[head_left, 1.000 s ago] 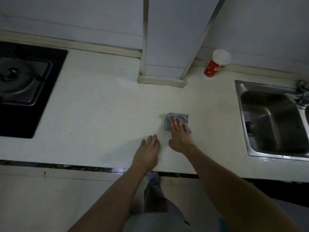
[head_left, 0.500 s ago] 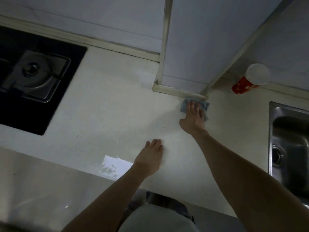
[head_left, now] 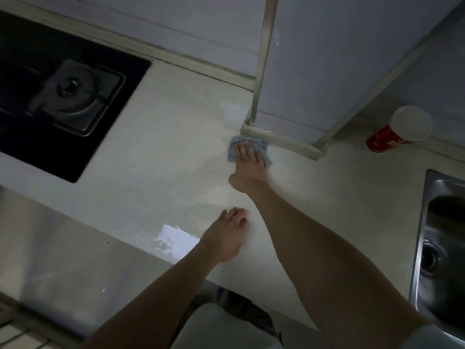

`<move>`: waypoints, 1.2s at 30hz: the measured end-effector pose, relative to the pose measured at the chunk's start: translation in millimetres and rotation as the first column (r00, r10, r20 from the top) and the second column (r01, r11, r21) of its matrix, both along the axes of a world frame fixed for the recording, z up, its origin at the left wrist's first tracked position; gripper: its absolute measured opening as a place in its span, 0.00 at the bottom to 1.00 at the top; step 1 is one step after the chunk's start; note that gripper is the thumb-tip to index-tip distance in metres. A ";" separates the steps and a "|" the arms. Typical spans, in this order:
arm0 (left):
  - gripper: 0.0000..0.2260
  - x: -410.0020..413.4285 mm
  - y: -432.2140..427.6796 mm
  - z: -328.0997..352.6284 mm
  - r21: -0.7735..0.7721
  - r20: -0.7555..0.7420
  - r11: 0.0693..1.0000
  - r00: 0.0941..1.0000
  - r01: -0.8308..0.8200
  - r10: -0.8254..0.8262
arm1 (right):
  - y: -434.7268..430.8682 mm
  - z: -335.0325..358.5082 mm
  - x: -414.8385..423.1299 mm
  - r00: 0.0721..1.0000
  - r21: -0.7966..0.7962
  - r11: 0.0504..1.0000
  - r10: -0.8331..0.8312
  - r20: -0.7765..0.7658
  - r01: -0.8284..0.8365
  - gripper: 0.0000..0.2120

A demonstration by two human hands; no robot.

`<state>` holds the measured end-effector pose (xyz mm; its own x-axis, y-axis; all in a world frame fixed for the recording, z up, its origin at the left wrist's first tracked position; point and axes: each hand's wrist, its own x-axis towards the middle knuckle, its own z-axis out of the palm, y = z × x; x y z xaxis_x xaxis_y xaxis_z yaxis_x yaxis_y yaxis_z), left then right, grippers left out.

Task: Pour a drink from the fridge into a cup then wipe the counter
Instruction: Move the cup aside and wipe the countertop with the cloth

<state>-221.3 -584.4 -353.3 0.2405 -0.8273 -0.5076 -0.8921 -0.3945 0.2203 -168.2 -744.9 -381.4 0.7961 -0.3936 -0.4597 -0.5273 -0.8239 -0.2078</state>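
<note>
Pressing flat with my right hand (head_left: 247, 163), fingers spread and palm down, I am holding a small blue-grey cloth (head_left: 251, 147) against the pale counter (head_left: 163, 172), so I judge the wiping step to be the one in hand, with the pouring behind me. Going from the biggest things down: the counter is running across the whole view, with a black gas hob (head_left: 63, 89) sitting at its left end and a steel sink (head_left: 442, 248) cut in at its right edge. A boxed-in white column (head_left: 314, 71) is standing on the counter at the back, and the cloth is lying bunched right against the foot of its near corner, touching the trim. My left hand (head_left: 226, 235) is resting open on the counter near the front edge, fingers loosely curled, gripping nothing and only bracing me. The cup (head_left: 400, 129), red with a white top, is standing well apart to the right, behind the column's far corner by the wall. Next, I think, the cloth is needing a sweep along the column's foot and out over the open counter, keeping clear of the cup so I am not tipping it. White markings are showing on the cup's red side, but I cannot read them.
</note>
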 end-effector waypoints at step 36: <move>0.22 -1.4 181.6 -10.8 -0.147 -0.102 0.989 0.995 -0.031 0.016 | 159.3 2.1 -178.0 0.984 -0.066 0.983 -0.169 0.052 0.173 0.40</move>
<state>-222.7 -402.8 -364.1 0.2144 -0.8902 -0.4020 -0.8534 -0.3709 0.3662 -346.2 -585.6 -379.3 0.7341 -0.5557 -0.3903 -0.6528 -0.7358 -0.1803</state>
